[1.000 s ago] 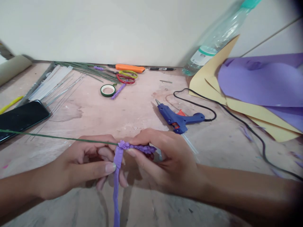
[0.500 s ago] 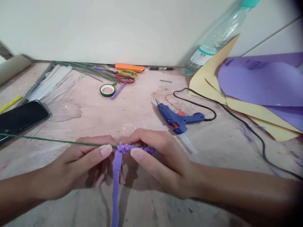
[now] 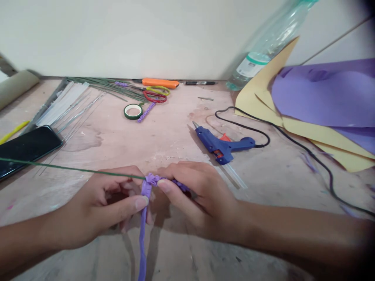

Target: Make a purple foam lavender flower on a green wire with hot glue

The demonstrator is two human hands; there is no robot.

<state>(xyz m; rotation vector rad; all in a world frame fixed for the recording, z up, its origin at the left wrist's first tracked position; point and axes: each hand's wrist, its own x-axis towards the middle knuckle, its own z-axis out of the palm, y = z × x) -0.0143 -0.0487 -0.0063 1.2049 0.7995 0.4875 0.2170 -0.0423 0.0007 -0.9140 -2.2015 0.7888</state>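
Observation:
A thin green stem (image 3: 73, 169) runs from the left edge to the middle, where purple fringed paper is wound around its right end. My right hand (image 3: 199, 195) pinches this wrapped part between thumb and fingers. From the wound end a purple strip (image 3: 142, 238) hangs down past the lower edge of the picture. My left hand (image 3: 108, 207) has its thumb pressed on the strip just below the stem, with its fingers behind, partly hidden.
A blue glue gun (image 3: 221, 144) with a black cord lies beyond my right hand. Farther back are green tape (image 3: 133, 111), scissors (image 3: 155, 94), an orange cutter (image 3: 160, 83) and a bottle (image 3: 252, 64). A phone (image 3: 32, 150) lies left, purple sheets (image 3: 322, 97) right.
My left thumb has moved off the stem and down onto the purple strip. The wrapped end has shifted slightly, and the stem's left part sits a little higher.

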